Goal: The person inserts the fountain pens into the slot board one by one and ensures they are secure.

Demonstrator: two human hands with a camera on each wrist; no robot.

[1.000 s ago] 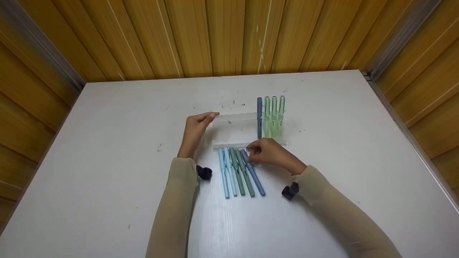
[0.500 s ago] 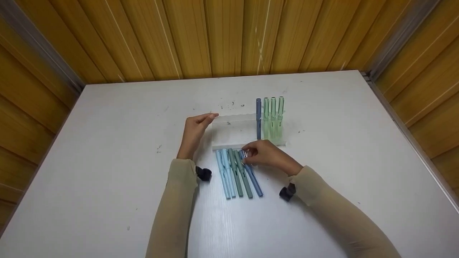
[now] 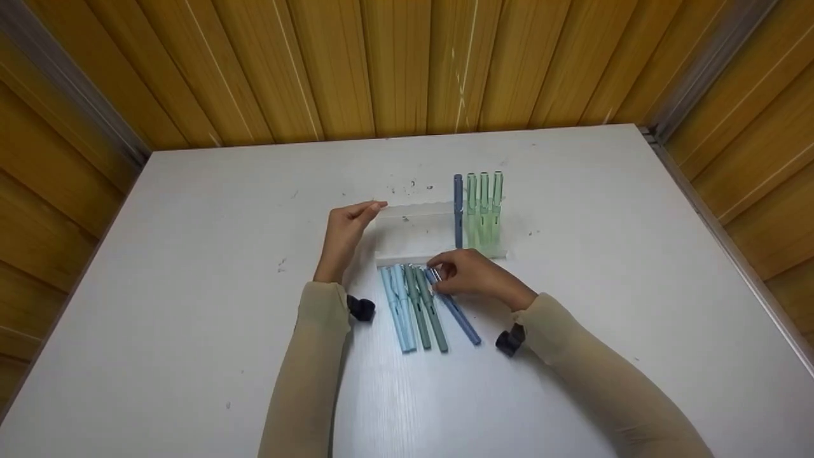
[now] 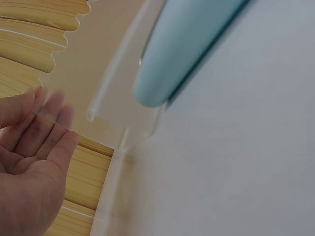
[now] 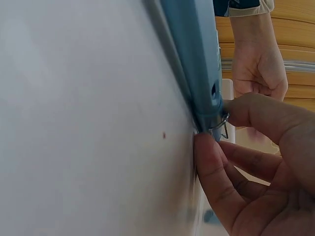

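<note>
My left hand [image 3: 346,236] pinches the upper left corner of a clear plastic pen stand [image 3: 410,234]; in the left wrist view the panel's scalloped edge [image 4: 64,43] shows beside the fingers. With thumb and fingers my right hand [image 3: 475,275] grips a dark blue pen [image 3: 463,322] near its clip end, and the pen slants toward me over the table. The right wrist view has this pen [image 5: 194,59] close up, its metal clip by the thumb. Left of it lie two dark green pens [image 3: 425,312] and two light blue pens [image 3: 397,305].
Another dark blue pen [image 3: 458,210] and three light green pens [image 3: 484,207] stand in the right part of the stand. All rests on a white table [image 3: 191,286] with small dark marks. A yellow slatted wall [image 3: 400,70] rises behind.
The gripped dark blue pen's near end has swung right, away from the green pens. My right hand has shifted slightly left; the left hand stays at the stand's corner.
</note>
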